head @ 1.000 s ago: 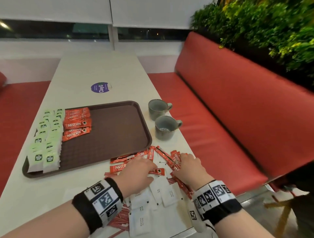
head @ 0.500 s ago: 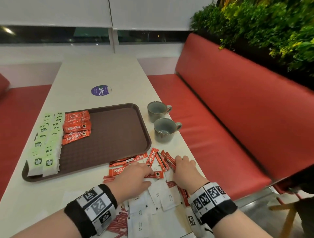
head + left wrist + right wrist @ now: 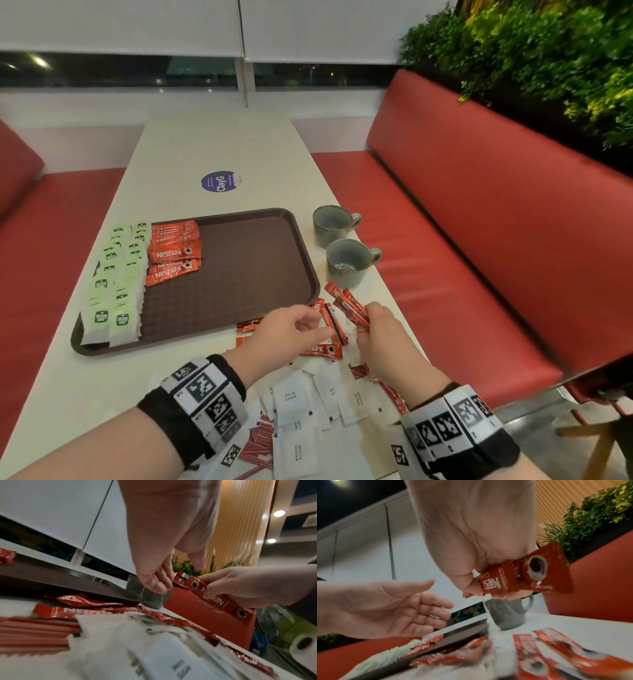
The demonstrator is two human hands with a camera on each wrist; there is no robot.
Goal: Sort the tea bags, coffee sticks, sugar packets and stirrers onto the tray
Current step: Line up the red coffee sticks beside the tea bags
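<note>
My right hand (image 3: pixel 368 318) grips a small bundle of red coffee sticks (image 3: pixel 349 305) just above the table, near the brown tray's (image 3: pixel 239 274) front right corner. The right wrist view shows the held coffee sticks (image 3: pixel 522 577) clamped between fingers and thumb. My left hand (image 3: pixel 308 323) hovers beside them, fingers relaxed and holding nothing; its bare palm (image 3: pixel 385 608) faces the bundle. On the tray's left side lie rows of green tea bags (image 3: pixel 113 291) and a stack of coffee sticks (image 3: pixel 174 255). Loose coffee sticks (image 3: pixel 322 349), white sugar packets (image 3: pixel 294 401) and red stirrers (image 3: pixel 257 445) lie on the table under my wrists.
Two grey cups (image 3: pixel 334 224) (image 3: pixel 349 262) stand right of the tray, close to my right hand. A purple sticker (image 3: pixel 221 181) marks the table beyond the tray. A red bench (image 3: pixel 479 240) runs along the right, under green plants (image 3: pixel 548 51).
Both hands rose off the pile on the table. My right hand lifted a bundle of coffee sticks, and my left hand came up off the loose sticks with its fingers spread beside the bundle.
</note>
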